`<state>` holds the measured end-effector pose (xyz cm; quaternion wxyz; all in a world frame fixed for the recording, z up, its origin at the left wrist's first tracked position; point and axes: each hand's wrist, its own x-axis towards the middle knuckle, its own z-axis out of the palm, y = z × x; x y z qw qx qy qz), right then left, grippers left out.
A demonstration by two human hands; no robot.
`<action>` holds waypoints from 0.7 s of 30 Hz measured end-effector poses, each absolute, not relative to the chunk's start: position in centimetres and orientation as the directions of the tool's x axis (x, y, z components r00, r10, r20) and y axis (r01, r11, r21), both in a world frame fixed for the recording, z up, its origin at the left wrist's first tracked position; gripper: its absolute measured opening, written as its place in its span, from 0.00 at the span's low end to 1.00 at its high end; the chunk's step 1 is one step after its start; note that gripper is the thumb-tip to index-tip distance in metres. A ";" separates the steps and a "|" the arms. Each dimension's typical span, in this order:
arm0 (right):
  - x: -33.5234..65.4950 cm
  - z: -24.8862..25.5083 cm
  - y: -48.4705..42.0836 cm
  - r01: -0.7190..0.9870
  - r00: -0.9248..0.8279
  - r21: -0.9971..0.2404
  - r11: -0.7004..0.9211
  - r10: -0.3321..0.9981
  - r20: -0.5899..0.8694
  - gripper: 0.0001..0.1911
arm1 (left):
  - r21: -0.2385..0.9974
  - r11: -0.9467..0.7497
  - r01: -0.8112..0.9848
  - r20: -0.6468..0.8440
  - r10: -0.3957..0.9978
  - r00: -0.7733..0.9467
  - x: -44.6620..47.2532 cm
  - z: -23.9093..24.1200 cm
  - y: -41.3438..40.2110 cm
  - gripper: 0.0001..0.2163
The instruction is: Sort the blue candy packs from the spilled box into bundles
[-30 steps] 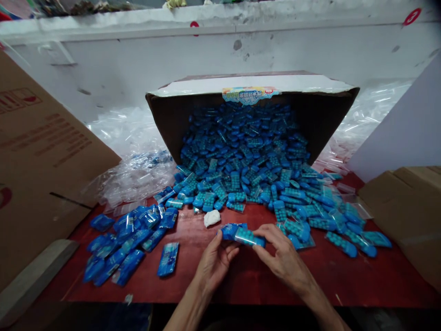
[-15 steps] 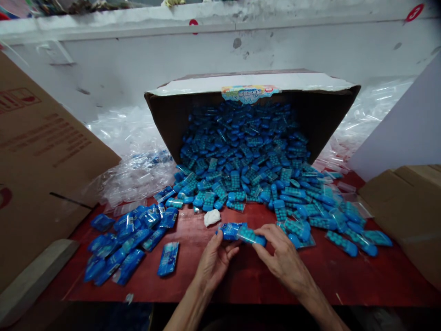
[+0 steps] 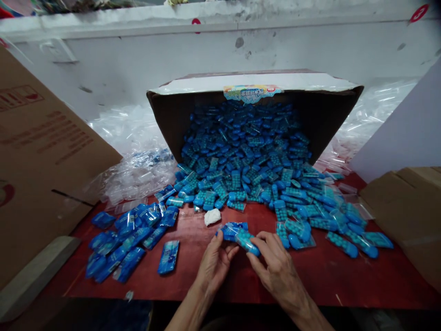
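Above the front of the red table, my left hand (image 3: 216, 262) pinches a shiny blue printed packet (image 3: 229, 232) between thumb and fingers. My right hand (image 3: 277, 262) grips the blue end of a small clear case (image 3: 246, 241) filled with turquoise beads. The clear end of that case meets the packet's right end; whether it is inside the packet cannot be made out. A single blue packet (image 3: 168, 257) lies flat to the left of my hands. Just beyond them sits a crumpled white lump (image 3: 212, 217).
A tipped carton (image 3: 337, 115) spills many similar blue cases (image 3: 241, 151) onto the red table (image 3: 193, 285). Filled blue packets (image 3: 131, 234) are heaped at left. Clear plastic wrappings (image 3: 138, 179) lie behind them. Cardboard boxes (image 3: 44, 151) stand on both sides.
My right hand has shifted slightly left, toward my left hand. The beaded case has moved with it and now slants more steeply, overlapping the packet's end.
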<state>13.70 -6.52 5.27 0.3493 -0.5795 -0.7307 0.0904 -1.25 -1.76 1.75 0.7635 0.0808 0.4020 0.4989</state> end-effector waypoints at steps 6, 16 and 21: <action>13.7 5.2 -6.7 0.719 -0.043 -0.624 0.306 0.916 0.400 0.09 | 0.526 0.476 -0.705 -0.531 0.831 0.165 -1.2 2.2 -1.7 0.05; 15.4 2.2 -4.8 0.773 0.065 -0.611 0.171 0.937 0.344 0.08 | 0.521 0.540 -0.661 -0.597 0.784 0.170 -1.6 1.7 -1.5 0.07; 15.3 1.7 -4.5 0.788 0.173 -0.615 0.016 0.954 0.246 0.14 | 0.519 0.550 -0.654 -0.583 0.788 0.200 -1.5 1.7 -1.7 0.10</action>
